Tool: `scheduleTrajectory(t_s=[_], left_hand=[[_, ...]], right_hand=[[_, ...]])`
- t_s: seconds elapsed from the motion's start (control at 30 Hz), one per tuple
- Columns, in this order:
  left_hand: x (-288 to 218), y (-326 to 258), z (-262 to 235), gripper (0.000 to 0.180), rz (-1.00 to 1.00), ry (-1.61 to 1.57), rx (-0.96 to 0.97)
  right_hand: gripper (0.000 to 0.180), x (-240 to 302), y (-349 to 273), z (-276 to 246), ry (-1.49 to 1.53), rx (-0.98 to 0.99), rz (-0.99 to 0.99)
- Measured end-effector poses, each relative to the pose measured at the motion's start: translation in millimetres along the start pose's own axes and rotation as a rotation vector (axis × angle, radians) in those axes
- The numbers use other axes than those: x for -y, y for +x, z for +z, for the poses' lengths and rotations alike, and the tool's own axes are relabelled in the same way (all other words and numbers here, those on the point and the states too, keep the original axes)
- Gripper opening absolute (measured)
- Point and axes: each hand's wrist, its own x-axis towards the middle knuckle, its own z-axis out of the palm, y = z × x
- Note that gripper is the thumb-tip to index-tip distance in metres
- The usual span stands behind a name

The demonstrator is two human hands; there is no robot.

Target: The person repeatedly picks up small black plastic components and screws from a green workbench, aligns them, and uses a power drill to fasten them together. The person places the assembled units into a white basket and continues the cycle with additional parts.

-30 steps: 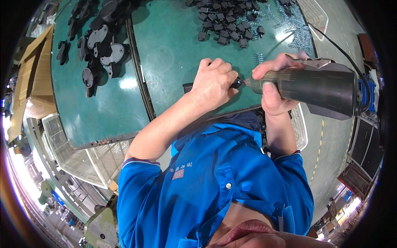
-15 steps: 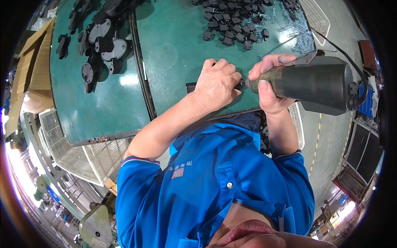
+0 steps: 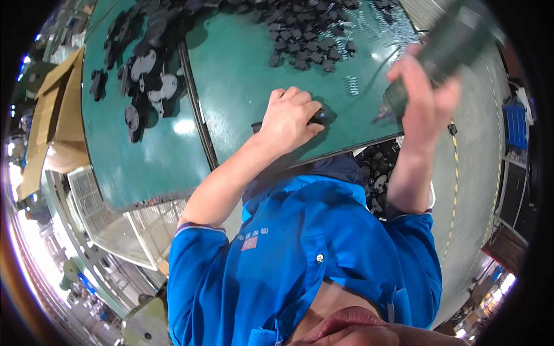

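Near the middle of the frame the left hand (image 3: 291, 118) lies knuckles-up on the green work table (image 3: 231, 86), its fingers curled down and clenched over a small black part (image 3: 319, 117) that shows only as a dark end past the fingertips and a thin dark edge on the hand's other side; the part sits flat on the table, close to the table's near edge; at the upper right the right hand (image 3: 424, 95) is raised off the table, its fingers wrapped tight around the dark grey body of a powered hand tool (image 3: 456, 37), which slants from the top right corner down toward the table; the tool's tip is blurred and hangs above the table surface, near the part but apart from it; whether anything sits in the tip cannot be told; a heap of small black parts (image 3: 314, 40) lies at the upper middle of the table, with a scatter of small bright screws (image 3: 351, 85) just below it; at the upper left a second heap holds flat black and grey plates (image 3: 151, 75); a dark seam runs down the table between the two heaps; a cardboard box (image 3: 49, 127) stands at the far left edge; more dark parts (image 3: 378, 173) lie in a bin below the table's near edge, between the two forearms; the blue shirt (image 3: 300, 259) fills the lower middle.
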Motion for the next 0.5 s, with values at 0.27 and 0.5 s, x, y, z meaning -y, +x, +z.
scheduleTrajectory(t_s=[0.27,0.5], left_hand=[[-29,3,0,0.041,-0.669,-1.798,0.256],[-62,17,52,0.042,-0.877,-2.266,0.525]], right_hand=[[0.062,-88,-38,-31,-1.16,0.271,0.28],[0.022,-60,-6,-132,-1.413,0.184,0.323]])
